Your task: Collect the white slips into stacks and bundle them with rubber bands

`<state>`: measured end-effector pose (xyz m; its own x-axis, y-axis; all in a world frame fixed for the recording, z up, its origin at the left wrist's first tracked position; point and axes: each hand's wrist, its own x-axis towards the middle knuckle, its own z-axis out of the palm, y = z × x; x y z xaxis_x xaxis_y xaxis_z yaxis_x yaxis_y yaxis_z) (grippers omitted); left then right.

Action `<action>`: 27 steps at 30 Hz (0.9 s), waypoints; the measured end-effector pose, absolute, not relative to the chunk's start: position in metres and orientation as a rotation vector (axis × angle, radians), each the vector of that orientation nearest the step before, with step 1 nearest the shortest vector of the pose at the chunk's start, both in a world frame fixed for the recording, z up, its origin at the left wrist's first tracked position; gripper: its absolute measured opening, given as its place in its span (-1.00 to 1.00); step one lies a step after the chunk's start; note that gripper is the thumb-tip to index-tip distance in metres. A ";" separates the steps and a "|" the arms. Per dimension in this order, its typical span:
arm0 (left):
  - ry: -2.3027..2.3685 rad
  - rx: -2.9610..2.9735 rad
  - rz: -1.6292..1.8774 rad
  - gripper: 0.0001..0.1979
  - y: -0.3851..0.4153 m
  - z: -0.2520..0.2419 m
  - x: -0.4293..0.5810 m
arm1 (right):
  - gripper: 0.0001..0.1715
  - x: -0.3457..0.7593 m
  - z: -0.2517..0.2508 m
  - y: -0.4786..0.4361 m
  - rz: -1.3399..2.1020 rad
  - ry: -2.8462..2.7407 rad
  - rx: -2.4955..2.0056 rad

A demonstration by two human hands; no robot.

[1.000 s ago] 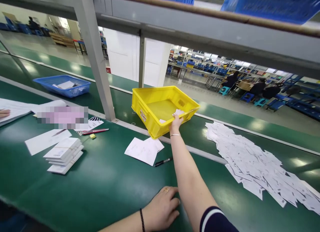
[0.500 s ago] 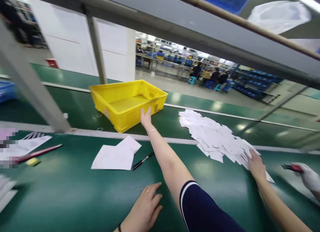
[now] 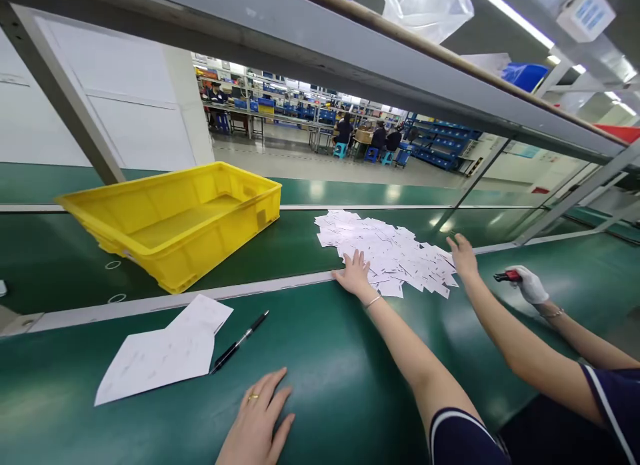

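Note:
My right hand [image 3: 355, 275] lies stretched out with fingers spread on the near left edge of a heap of small white paper slips [image 3: 387, 248] on the green belt. It holds nothing. My left hand [image 3: 256, 418] rests flat and open on the green table top close to me, a ring on one finger. A yellow plastic crate [image 3: 225, 233] stands on the belt to the left of the slips, apart from both hands. Its floor looks bare from here.
A co-worker's bare hand [image 3: 463, 255] presses the right side of the slips, and their white-gloved hand [image 3: 531, 285] holds a small red tool [image 3: 506, 276]. White sheets [image 3: 165, 355] and a black pen [image 3: 239, 341] lie near my left hand. A metal shelf frame [image 3: 350, 45] runs overhead.
My right hand left the yellow crate's rim and moved right onto the heap of slips. My view swung right. My left hand stayed flat on the table.

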<state>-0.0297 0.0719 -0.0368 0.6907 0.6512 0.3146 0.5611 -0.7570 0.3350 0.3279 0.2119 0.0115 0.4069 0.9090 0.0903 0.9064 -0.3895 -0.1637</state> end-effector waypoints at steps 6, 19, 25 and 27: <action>0.963 2.885 0.607 -0.59 0.075 -0.034 0.008 | 0.06 0.346 0.006 0.193 -0.050 -1.671 -2.511; 1.019 2.506 0.553 -0.43 0.181 -0.013 0.103 | 0.00 0.416 0.039 0.289 0.269 -1.434 -2.579; 1.172 1.775 0.742 -0.36 0.276 0.026 0.170 | -0.02 0.513 0.042 0.268 0.241 -1.115 -2.680; 1.239 1.611 0.744 -0.37 0.301 0.032 0.200 | -0.01 0.529 0.039 0.262 0.220 -1.062 -2.680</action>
<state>0.2004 0.3011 0.0323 0.3044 0.9496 -0.0754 0.3799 -0.0484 0.9238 0.5290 0.2616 0.0391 0.7228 0.6894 -0.0478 0.6517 -0.7030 -0.2848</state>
